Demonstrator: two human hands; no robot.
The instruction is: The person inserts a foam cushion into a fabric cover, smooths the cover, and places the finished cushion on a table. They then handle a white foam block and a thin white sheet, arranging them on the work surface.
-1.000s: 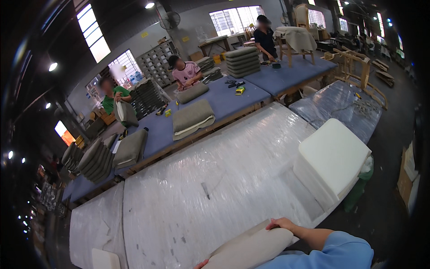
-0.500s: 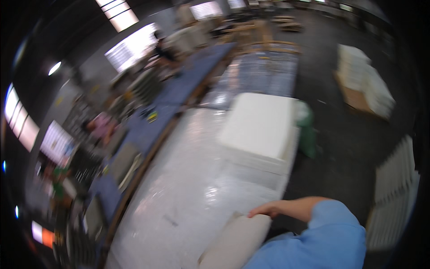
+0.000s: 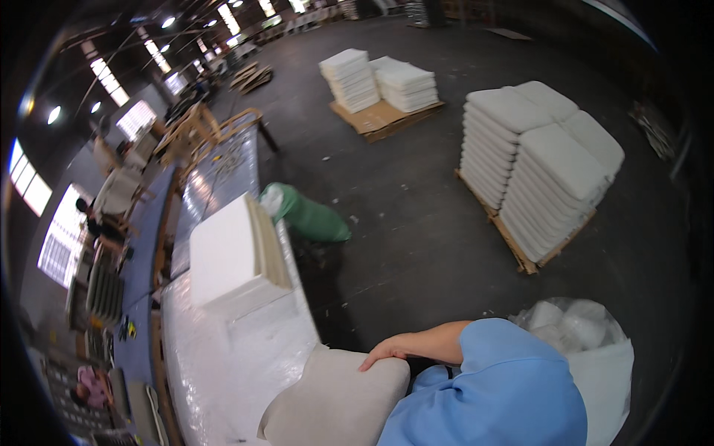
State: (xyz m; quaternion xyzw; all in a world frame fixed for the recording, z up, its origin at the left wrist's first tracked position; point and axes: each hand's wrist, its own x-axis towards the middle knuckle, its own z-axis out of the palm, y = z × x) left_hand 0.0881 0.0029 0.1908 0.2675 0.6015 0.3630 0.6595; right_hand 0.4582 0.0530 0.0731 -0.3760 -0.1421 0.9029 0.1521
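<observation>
A light grey-beige seat cushion (image 3: 335, 398) with pointed corners is held against my body at the lower middle. My right hand (image 3: 383, 352) grips its upper edge, the fingers lying over the top and the arm bent in a blue sleeve. My left hand is out of the picture. The cushion's lower part runs past the bottom of the view. Just beyond it lies the plastic-covered table (image 3: 216, 357), bearing a stack of white foam pads (image 3: 227, 241).
A green sack (image 3: 312, 214) leans by the table's right side. Stacked white cushions stand on a pallet (image 3: 528, 264) to the right, and more foam rests on cardboard (image 3: 387, 123) farther off. A clear bag of white pieces (image 3: 584, 327) lies near my elbow. Two people work beyond the blue bench (image 3: 137, 275).
My view has swung right, so the table and foam stack sit farther left and the pallet of cushions shows fully. My right hand keeps its grip on the cushion.
</observation>
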